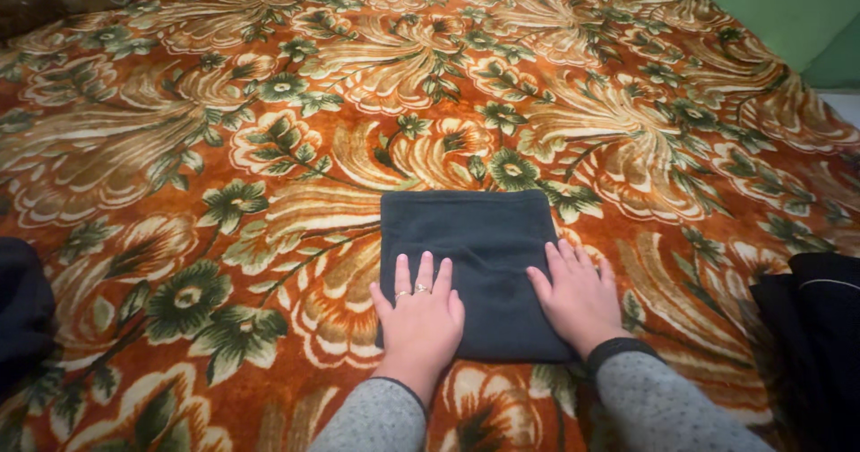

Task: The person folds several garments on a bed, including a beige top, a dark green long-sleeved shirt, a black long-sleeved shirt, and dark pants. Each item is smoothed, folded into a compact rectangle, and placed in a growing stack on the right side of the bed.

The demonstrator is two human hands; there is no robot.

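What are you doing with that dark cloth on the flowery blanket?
A person is pressing both palms flat on a folded dark cloth that lies on an orange blanket with big flowers. The left hand rests on the cloth's near left corner and the right hand on its right edge, fingers spread. The cloth is a neat rectangle. More dark fabric lies at the right edge of the view.

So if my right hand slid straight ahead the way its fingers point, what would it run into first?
The right hand lies flat on the folded dark cloth, fingers pointing up and slightly left. Going on, it would cross more of that cloth, then pass its far edge onto the flowered blanket. Nothing else appears in that line.
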